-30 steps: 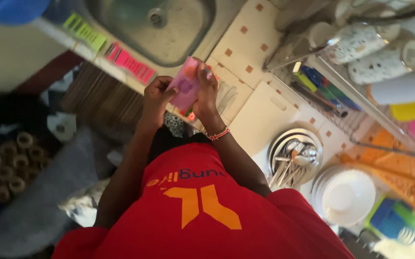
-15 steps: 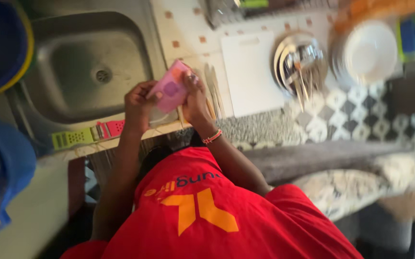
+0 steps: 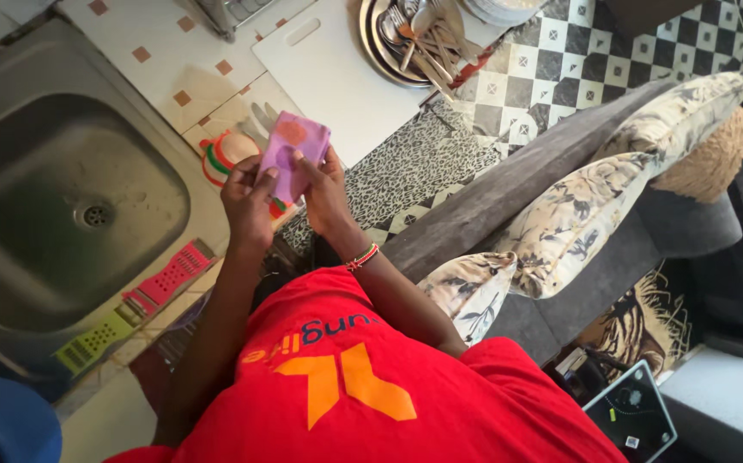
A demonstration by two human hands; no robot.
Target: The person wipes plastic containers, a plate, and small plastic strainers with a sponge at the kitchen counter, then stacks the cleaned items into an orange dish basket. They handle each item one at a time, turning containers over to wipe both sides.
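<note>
Item: steel sink (image 3: 11, 129), at nine o'clock, with a pink grater (image 3: 168, 276) and a green grater (image 3: 94, 340) on its near rim.

Item: left hand (image 3: 249, 199), fingers closed on the lower edge of a purple pouch (image 3: 290, 154).

Item: right hand (image 3: 324, 190), pinching the pouch's right side; the pouch is held upright over the tiled surface (image 3: 166, 60), centre frame.

Item: white cutting board (image 3: 337, 69) at twelve o'clock; plate of cutlery (image 3: 414, 34) at one o'clock.

Step, judged: inspecting or opening the pouch. The next move calls for a firm two-handed grip.
</note>
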